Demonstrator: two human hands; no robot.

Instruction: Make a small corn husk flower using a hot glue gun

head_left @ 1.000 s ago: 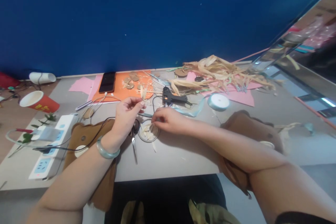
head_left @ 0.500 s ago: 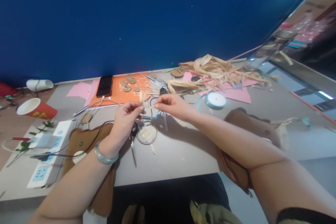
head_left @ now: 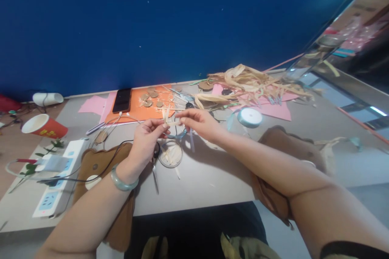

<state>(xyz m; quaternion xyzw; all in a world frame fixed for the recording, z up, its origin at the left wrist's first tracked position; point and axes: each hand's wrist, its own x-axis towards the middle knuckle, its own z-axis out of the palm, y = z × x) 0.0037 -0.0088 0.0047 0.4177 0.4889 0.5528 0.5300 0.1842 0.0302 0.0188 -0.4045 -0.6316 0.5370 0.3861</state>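
Observation:
My left hand (head_left: 149, 137), with a pale green bangle on its wrist, pinches a small bundle of dried husk strips (head_left: 166, 115) above the table. My right hand (head_left: 199, 123) is closed in a pinch too, its fingertips touching the same bundle from the right. Directly below both hands lies a small round clear dish (head_left: 170, 154) holding husk scraps. Scissors (head_left: 155, 166) lie just left of the dish.
A heap of dried husks (head_left: 252, 83) lies on pink paper at the back right, with a pale ribbon spool (head_left: 249, 117) near it. A phone (head_left: 122, 99) and cardboard discs rest on orange paper (head_left: 138, 107). A power strip (head_left: 56, 178), red paper cup (head_left: 42, 126) and brown pads (head_left: 100, 164) lie left.
My right hand left the dish, rose and came to the husk bundle held in my left hand. Now its fingertips meet the bundle. The left hand stayed almost in place.

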